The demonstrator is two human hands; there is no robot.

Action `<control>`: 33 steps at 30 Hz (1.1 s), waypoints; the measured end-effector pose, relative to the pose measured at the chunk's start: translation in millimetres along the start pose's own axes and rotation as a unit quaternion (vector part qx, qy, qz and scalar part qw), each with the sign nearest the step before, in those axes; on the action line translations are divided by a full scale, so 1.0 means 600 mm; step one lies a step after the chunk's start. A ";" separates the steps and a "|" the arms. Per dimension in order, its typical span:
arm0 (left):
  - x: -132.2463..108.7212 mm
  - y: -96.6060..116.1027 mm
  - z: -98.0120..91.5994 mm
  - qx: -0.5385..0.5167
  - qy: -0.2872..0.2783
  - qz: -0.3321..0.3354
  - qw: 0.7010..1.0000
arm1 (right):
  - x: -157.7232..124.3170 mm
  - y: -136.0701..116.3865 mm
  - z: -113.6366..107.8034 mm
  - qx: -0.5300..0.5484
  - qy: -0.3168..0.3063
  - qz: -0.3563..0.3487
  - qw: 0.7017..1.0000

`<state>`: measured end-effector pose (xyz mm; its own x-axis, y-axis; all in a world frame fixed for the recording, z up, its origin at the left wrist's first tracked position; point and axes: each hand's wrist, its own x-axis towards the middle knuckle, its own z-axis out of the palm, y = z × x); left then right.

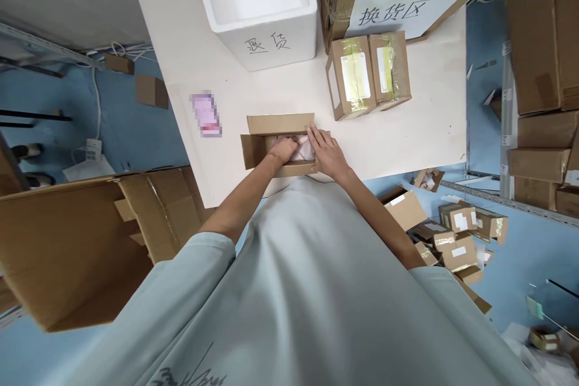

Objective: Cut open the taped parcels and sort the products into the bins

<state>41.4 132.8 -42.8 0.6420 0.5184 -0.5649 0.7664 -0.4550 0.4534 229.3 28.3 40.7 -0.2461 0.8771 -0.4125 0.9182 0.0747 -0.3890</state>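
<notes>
A small open cardboard box (281, 125) lies on the white table close to my body, its flaps folded outward. Inside, toward its right end, is something pale pink and soft-looking, like wrapping or a bag (306, 149). My left hand (284, 149) reaches into the box with curled fingers on this pink bag; the fingertips are partly hidden. Across the box's right end my right hand (329, 152) grips the cardboard, fingers over the far side and thumb near the front edge. A blurred pink-purple flat item (206, 114) lies on the table to the left.
A white foam box (280, 42) and a labelled carton (339, 18) with green and pink packs stand at the back. Two taped cardboard boxes (355, 81) sit before the carton. A big open carton (58, 241) is at left; several boxes (456, 253) lie on the floor at right.
</notes>
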 end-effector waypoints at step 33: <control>-0.216 0.068 -0.127 -0.425 0.254 0.005 0.869 | -0.001 -0.079 -0.045 0.284 0.096 0.019 0.954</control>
<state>-9.1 102.0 101.3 0.4107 0.8679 -0.2793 0.3624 0.1257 0.9235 194.3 37.0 81.4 -0.1038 0.9487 -0.2985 0.5957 -0.1811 -0.7826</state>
